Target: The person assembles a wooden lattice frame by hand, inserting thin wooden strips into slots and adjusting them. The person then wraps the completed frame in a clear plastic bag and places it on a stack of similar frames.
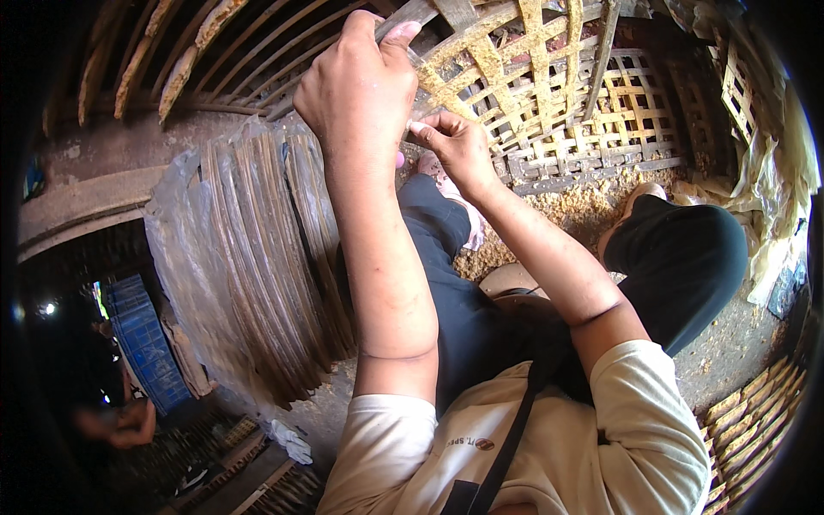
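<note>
A woven bamboo lattice panel point(532, 34) is raised in front of me, its strips crusted with yellowish crumbs. My left hand point(360, 86) is closed round its wooden edge at the upper left, with the thumb lying along the top. Lower on the same side, my right hand point(459, 150) has thumb and fingers pinched together at the panel's edge. What exactly lies between those right fingertips is too small to make out. Behind and below stands more crumb-dusted lattice point(631, 112), reaching down to the ground.
Yellowish crumbs point(592, 215) cover the ground around my feet. On the left leans a stack of thin boards point(266, 249) beside plastic sheeting point(176, 206). A blue crate point(150, 343) and another person's arm point(129, 422) show farther left. Slatted racks point(760, 421) lie at the lower right.
</note>
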